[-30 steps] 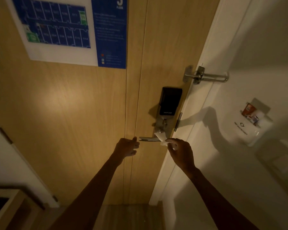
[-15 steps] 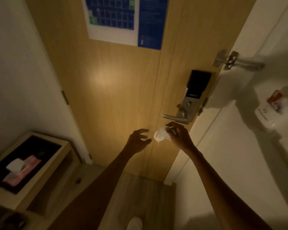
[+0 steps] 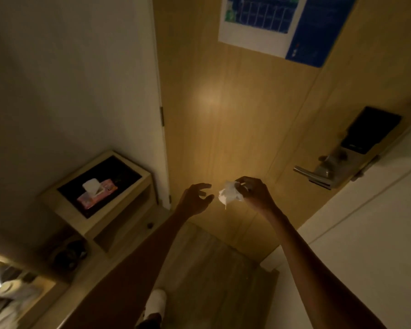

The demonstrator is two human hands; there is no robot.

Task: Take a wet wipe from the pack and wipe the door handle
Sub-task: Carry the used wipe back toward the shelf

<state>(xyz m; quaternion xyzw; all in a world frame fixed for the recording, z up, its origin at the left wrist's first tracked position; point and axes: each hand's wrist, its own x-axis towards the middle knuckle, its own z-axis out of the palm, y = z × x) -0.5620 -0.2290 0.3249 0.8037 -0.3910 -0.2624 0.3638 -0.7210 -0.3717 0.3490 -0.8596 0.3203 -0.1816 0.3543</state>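
Note:
My right hand (image 3: pixel 254 193) pinches a crumpled white wet wipe (image 3: pixel 229 194) in front of the wooden door (image 3: pixel 223 110). My left hand (image 3: pixel 196 198) hovers just left of the wipe with its fingers spread and holds nothing. The metal lever door handle (image 3: pixel 311 173) juts out at the right, below a black electronic lock panel (image 3: pixel 373 129), apart from both hands. A pink wet wipe pack (image 3: pixel 96 193) with its white lid flipped up lies on the dark top of a low wooden cabinet (image 3: pixel 119 217) at the left.
A white wall (image 3: pixel 69 79) borders the door on the left, and a white door frame and wall (image 3: pixel 370 233) on the right. A blue and white floor plan sign (image 3: pixel 282 27) hangs on the door. A foot in a white slipper (image 3: pixel 156 302) stands on the wooden floor.
My right hand has pulled the wipe off the handle and down to the left. My left hand let go of the lever. The view swung left, bringing the cabinet and pack in.

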